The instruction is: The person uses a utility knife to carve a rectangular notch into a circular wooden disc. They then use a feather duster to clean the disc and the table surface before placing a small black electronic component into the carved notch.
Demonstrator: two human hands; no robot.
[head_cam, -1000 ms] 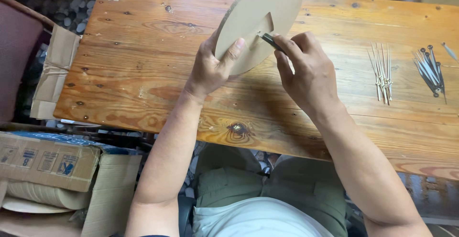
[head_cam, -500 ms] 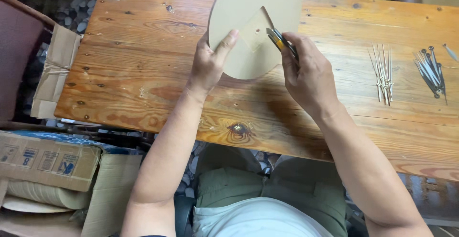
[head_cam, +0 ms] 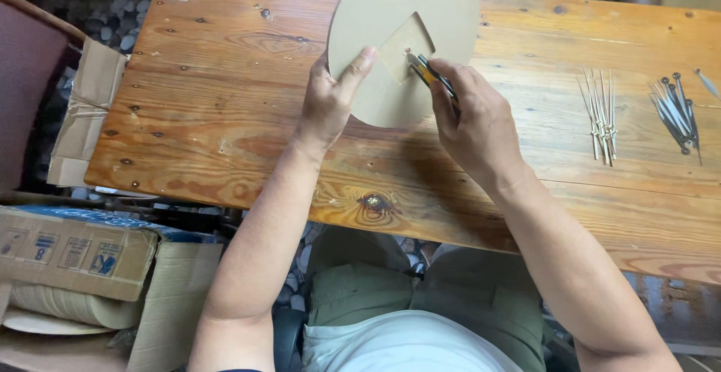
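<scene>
A pale tan round disc (head_cam: 443, 34) with a wedge-shaped flap at its middle stands tilted over the wooden tabletop (head_cam: 225, 102). The left hand (head_cam: 330, 105) pinches its lower edge; the right hand (head_cam: 473, 128) grips a knife (head_cam: 428, 72) against the flap.

Bright, even daylight (soft shadows), sharp.

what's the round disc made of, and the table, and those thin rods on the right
Round disc: looks like thin fibreboard or stiff card, matte, even tan, no grain; which one is unclear. Table: solid wood planks, glossy orange-brown varnish, with visible grain and knots. Thin rods: probably metal, pale and slightly shiny, though too small to be sure.
</scene>
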